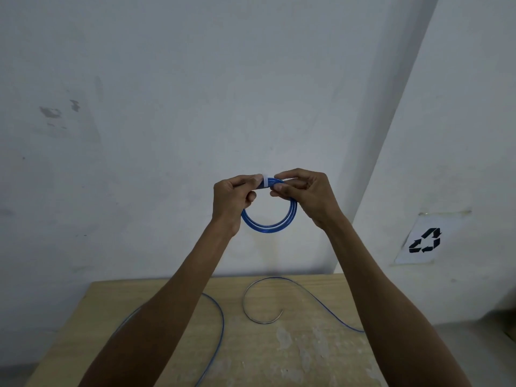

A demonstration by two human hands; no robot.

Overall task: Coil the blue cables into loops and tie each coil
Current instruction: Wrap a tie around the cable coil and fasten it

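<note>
I hold a small blue cable coil (266,226) up in front of the wall, well above the table. A white tie (267,182) wraps the coil's top. My left hand (233,199) pinches the coil just left of the tie, thumb on top. My right hand (303,196) pinches it just right of the tie, with fingers curled over the strands. Two loose blue cables lie on the wooden table (293,356) below: one cable (220,328) curves down the left side, the other cable (282,301) curls into an open hook and runs off right under my right forearm.
The table stands against a pale wall (195,107) that turns a corner on the right. A paper sign with a recycling symbol (425,241) is stuck low on the right wall. A grey floor shows to either side of the table.
</note>
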